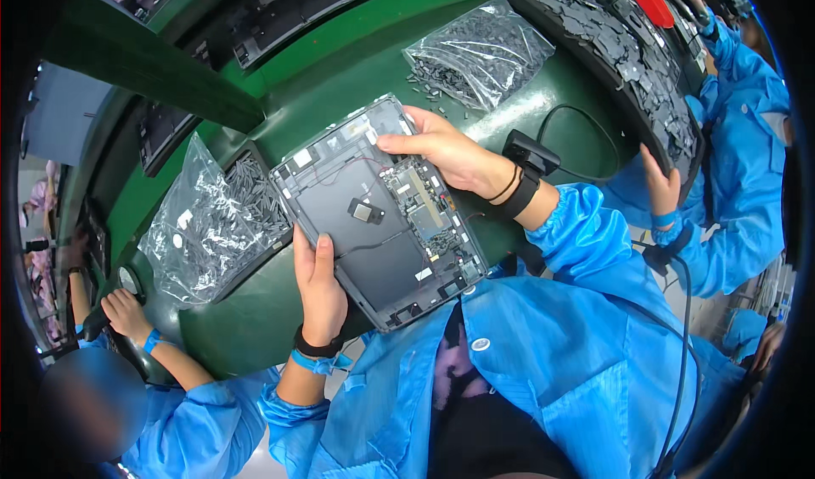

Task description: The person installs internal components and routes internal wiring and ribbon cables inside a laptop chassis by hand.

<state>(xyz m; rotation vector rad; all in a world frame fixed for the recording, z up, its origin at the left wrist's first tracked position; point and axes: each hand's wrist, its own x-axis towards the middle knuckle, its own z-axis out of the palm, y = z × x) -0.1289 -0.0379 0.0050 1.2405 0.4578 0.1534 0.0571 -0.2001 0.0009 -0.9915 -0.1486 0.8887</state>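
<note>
An opened tablet is held up over the table's near edge, its inner side facing up. Dark battery panels, thin wires and a circuit board show inside it. On the battery area sits a small black part with a pale patch; whether it is loose or fixed I cannot tell. My left hand grips the tablet's left edge, thumb on top. At the upper right corner my right hand is closed round the rim, its thumb resting on the inside. Both wrists wear dark bands.
A tray of small dark parts with a clear plastic bag stands left on the green table. Another bag of dark pieces lies farther back. A large black tray holds grey pieces. Co-workers in blue sit on both sides.
</note>
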